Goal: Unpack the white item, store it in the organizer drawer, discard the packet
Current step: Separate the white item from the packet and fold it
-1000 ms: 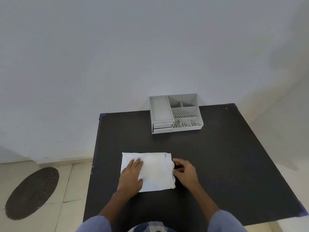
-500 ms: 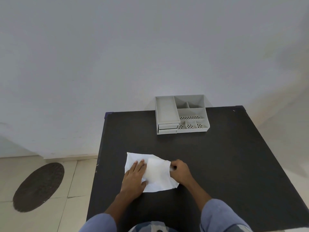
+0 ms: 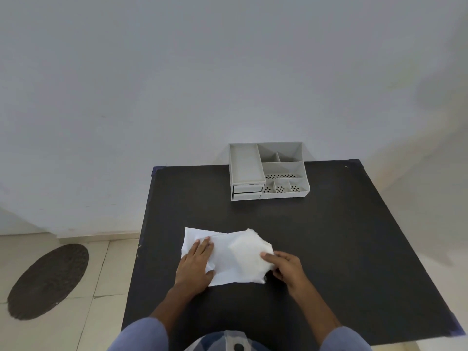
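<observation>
A white packet (image 3: 235, 257) lies on the black table (image 3: 329, 236) in front of me, bulging in the middle, its contents hidden inside. My left hand (image 3: 196, 266) lies flat on its left part, fingers spread. My right hand (image 3: 285, 268) pinches the packet's right edge and lifts it slightly. The grey organizer (image 3: 268, 171) stands at the table's far edge by the wall, with two shut drawers (image 3: 247, 192) under its left tray.
A white wall rises right behind the table. A dark oval mat (image 3: 48, 281) lies on the tiled floor to the left. The table's left edge runs close beside my left arm.
My right hand has gripped the packet's right edge and drawn it up and rightward, so the packet now looks crumpled and stretched. My left hand stays pressed on the left part.
</observation>
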